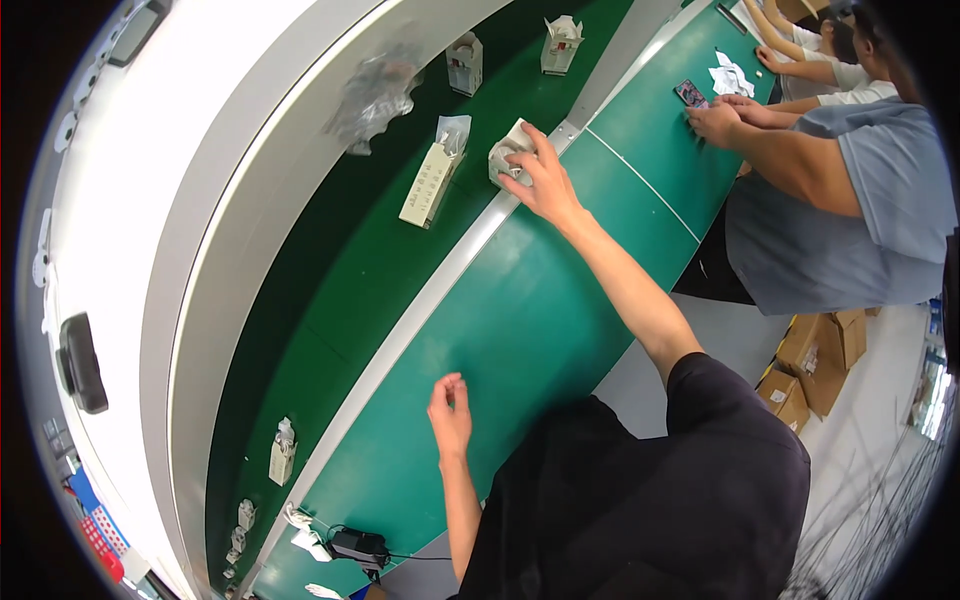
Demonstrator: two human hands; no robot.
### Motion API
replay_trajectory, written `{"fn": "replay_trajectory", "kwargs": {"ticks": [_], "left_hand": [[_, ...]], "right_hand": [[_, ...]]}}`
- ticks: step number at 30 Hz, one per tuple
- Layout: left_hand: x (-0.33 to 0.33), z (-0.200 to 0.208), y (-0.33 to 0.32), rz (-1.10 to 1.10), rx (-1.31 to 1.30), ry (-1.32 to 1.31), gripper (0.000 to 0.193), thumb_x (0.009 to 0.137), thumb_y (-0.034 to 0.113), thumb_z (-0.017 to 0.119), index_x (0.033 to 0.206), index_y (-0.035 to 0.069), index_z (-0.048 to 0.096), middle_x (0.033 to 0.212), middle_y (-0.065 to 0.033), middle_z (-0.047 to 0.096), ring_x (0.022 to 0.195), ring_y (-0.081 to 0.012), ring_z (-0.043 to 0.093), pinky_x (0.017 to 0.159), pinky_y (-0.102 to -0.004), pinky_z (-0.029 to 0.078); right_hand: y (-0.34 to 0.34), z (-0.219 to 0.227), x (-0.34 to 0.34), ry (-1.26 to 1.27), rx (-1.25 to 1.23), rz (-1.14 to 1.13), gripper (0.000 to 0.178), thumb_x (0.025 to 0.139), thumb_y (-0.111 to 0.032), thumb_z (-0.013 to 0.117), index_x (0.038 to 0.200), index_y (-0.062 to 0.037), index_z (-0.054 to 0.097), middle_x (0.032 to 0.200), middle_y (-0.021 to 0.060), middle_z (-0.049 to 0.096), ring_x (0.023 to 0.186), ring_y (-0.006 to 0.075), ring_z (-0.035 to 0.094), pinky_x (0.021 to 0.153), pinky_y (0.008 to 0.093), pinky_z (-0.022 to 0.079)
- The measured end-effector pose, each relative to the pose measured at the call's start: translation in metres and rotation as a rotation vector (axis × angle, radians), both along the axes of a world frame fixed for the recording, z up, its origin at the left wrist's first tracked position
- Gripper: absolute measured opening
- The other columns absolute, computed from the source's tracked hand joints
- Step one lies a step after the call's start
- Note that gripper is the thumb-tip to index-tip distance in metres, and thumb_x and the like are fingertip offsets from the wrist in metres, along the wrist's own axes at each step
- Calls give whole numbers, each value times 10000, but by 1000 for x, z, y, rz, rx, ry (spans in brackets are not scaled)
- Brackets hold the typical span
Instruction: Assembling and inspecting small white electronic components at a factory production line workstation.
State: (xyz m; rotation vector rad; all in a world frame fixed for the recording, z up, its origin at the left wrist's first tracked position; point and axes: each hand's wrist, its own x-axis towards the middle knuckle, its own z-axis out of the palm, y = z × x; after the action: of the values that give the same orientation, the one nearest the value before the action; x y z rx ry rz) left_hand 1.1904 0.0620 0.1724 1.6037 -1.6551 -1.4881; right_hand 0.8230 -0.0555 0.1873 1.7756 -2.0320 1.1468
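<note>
1. At the metal rail (462, 250) between the dark green channel (350, 270) and the lighter green surface (520, 300), the right hand (548, 188) reaches out over a small white box (498, 165).
2. Its fingers are parted and bent around the white box, pinching it between thumb and fingers; the box sits at the channel's near edge, its top open and something pale inside.
3. Over the surface, nearer the body, the left hand (452, 425) hangs empty with loosely bent fingers; whether the thumb meets the fingertips I cannot tell.
4. Just left of the white box, a long cream carton (428, 188) lies aslant in the channel, a clear bag (453, 133) sticking out of its upper end.
5. Farther along the channel stand two more open boxes, one grey-white (465, 70) and one with raised flaps (562, 50).
6. Beside them, a crumpled sheet of clear plastic (375, 100) is against the channel's pale far wall.
7. Toward the lower left, another small carton (282, 462) stands in the channel, white wrapping poking from its top.
8. Near that end of the surface lies a black device (360, 547) with a cable.
9. Across at the upper right, a co-worker in a grey-blue shirt (840, 210) holds a phone (690, 95) near crumpled white material (732, 76).
10. Behind that person, brown cardboard boxes (825, 365) rest on the floor.
</note>
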Motion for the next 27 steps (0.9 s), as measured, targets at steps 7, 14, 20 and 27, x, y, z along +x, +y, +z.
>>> {"fn": "replay_trajectory", "kwargs": {"ticks": [7, 14, 20, 27], "left_hand": [[-70, -18, -136, -133, -462, -28, 289, 830, 122, 611, 1093, 23, 546, 1110, -140, 561, 1033, -293, 529, 900, -384, 421], [-157, -30, -218, -249, -751, -368, 597, 761, 175, 697, 1265, 43, 407, 1215, -155, 487, 1141, -353, 448, 974, -473, 338], [-87, -47, -216, -213, -580, -170, 637, 761, 169, 697, 1291, 25, 374, 1255, -163, 465, 1161, -350, 436, 973, -464, 328], [36, 4, -89, 79, -346, 295, 617, 791, 74, 629, 1303, -25, 299, 1295, -156, 364, 1183, -249, 387, 1015, -342, 300]], "right_hand": [[18, 19, 38, -251, 218, -58, 299, 725, -156, 741, 986, -94, 609, 1344, 182, 384, 931, 334, 594, 749, 402, 526], [32, -4, 68, -185, -133, -95, 256, 729, -138, 731, 947, -69, 614, 1243, 158, 481, 824, 292, 619, 691, 372, 531], [30, 12, 105, -358, -23, -10, 234, 731, -104, 725, 928, -47, 612, 1026, 130, 572, 802, 264, 615, 671, 350, 517], [-33, 10, 65, -416, -168, -87, 218, 757, -118, 698, 942, -42, 612, 963, 122, 585, 805, 264, 614, 684, 320, 502]]}}
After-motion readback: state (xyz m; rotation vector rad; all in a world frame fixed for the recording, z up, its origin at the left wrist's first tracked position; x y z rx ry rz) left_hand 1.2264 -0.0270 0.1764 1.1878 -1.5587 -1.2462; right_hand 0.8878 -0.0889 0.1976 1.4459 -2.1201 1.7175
